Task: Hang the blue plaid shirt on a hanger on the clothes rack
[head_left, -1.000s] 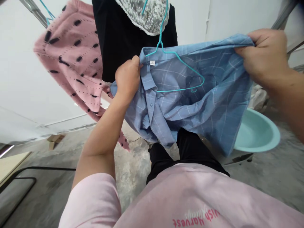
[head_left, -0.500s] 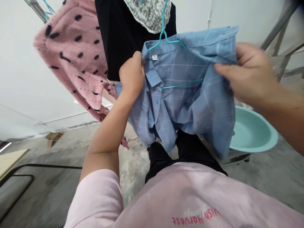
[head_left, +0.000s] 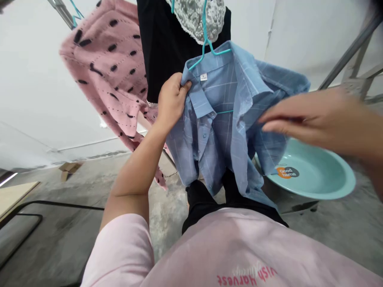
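Observation:
A light blue checked shirt (head_left: 220, 91) hangs open at the front on a thin turquoise hanger (head_left: 205, 30). My left hand (head_left: 172, 99) pinches the shirt's collar on the left, beside the size label. At the right my right hand (head_left: 302, 117), blurred by motion, has its thumb and forefinger close together at the shirt's right side; whether cloth is between the fingertips is too blurred to tell. The shirt's right front panel falls folded over, and its lower edge hangs over my black trousers (head_left: 202, 199).
A pink patterned knit garment (head_left: 110, 63) and a black garment (head_left: 158, 48) with white lace hang behind on the left. A turquoise basin (head_left: 323, 175) stands at the right. Metal bars (head_left: 347, 52) rise at the right edge. A black tubular frame (head_left: 60, 203) is lower left.
The shirt's right shoulder has left my right hand's grasp and the collar now stands up over the hanger. My right hand has moved down. More of the basin shows, with its sticker.

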The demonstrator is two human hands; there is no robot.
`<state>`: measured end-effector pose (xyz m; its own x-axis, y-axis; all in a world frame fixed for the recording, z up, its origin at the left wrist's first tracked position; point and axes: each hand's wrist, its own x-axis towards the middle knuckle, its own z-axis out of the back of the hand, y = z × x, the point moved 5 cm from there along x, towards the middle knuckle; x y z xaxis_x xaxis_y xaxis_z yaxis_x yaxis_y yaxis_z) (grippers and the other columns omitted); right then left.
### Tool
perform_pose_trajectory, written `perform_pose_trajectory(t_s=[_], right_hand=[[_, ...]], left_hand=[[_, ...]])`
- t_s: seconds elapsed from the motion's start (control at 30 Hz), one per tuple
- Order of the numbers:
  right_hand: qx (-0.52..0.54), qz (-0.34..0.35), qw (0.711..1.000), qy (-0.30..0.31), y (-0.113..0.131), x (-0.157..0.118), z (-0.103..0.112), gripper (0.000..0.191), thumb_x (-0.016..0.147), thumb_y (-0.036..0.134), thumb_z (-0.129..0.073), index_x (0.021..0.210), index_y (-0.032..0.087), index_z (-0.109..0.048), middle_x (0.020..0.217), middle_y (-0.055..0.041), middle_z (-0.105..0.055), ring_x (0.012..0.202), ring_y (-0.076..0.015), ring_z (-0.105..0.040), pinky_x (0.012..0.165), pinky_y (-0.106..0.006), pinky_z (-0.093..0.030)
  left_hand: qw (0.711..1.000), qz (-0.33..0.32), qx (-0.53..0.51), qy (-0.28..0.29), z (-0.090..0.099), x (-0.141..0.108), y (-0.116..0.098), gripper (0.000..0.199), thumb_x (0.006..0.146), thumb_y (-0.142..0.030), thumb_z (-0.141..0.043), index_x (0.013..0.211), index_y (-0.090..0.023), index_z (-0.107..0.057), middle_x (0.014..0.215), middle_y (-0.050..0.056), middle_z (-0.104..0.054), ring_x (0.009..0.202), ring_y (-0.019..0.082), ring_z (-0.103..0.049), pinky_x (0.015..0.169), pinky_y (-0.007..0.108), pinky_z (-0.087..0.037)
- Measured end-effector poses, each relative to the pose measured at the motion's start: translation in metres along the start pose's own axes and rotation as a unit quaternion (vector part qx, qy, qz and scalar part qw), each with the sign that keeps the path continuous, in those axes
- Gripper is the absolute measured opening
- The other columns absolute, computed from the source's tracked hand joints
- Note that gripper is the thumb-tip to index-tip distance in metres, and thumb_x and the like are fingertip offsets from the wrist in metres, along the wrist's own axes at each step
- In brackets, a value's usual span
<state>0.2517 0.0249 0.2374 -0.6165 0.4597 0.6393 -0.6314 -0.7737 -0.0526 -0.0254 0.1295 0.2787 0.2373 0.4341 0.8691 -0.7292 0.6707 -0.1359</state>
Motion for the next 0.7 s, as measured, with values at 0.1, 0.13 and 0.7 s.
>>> perform_pose_trajectory(t_s=[0.1, 0.13, 0.7], right_hand=[[-0.035, -0.088, 0.989, -0.115, -0.021, 0.003, 0.031, 0.042, 0.098, 0.057, -0.047, 0.1, 0.021, -0.069, 0.088, -0.0055, -0.065, 0.075, -0.0144, -0.057, 0.072, -0.033, -0.041], [-0.044, -0.114, 0.986, -0.115, -0.029, 0.005, 0.034, 0.045, 0.097, 0.061, -0.047, 0.103, 0.021, -0.069, 0.09, -0.0066, -0.064, 0.076, -0.0145, -0.055, 0.072, -0.034, -0.041], [-0.051, -0.155, 0.982, -0.097, -0.058, -0.009, 0.017, 0.05, 0.099, 0.057, -0.033, 0.093, 0.02, -0.066, 0.086, -0.006, -0.065, 0.081, -0.015, -0.059, 0.068, -0.033, -0.038]], left_hand=[[0.999, -0.015, -0.044, 0.018, -0.006, -0.004, 0.0, 0.028, 0.096, -0.044, -0.057, 0.077, -0.024, -0.053, 0.078, 0.002, -0.056, 0.076, 0.02, -0.055, 0.072, 0.036, -0.043], [0.998, -0.016, -0.058, 0.02, -0.008, -0.005, -0.002, 0.029, 0.096, -0.046, -0.058, 0.078, -0.024, -0.053, 0.079, 0.003, -0.056, 0.078, 0.021, -0.056, 0.074, 0.036, -0.044], [0.986, -0.057, -0.124, 0.091, -0.008, -0.017, -0.043, 0.046, 0.094, -0.067, -0.044, 0.089, -0.023, -0.058, 0.086, 0.003, -0.061, 0.083, 0.021, -0.06, 0.076, 0.037, -0.05]])
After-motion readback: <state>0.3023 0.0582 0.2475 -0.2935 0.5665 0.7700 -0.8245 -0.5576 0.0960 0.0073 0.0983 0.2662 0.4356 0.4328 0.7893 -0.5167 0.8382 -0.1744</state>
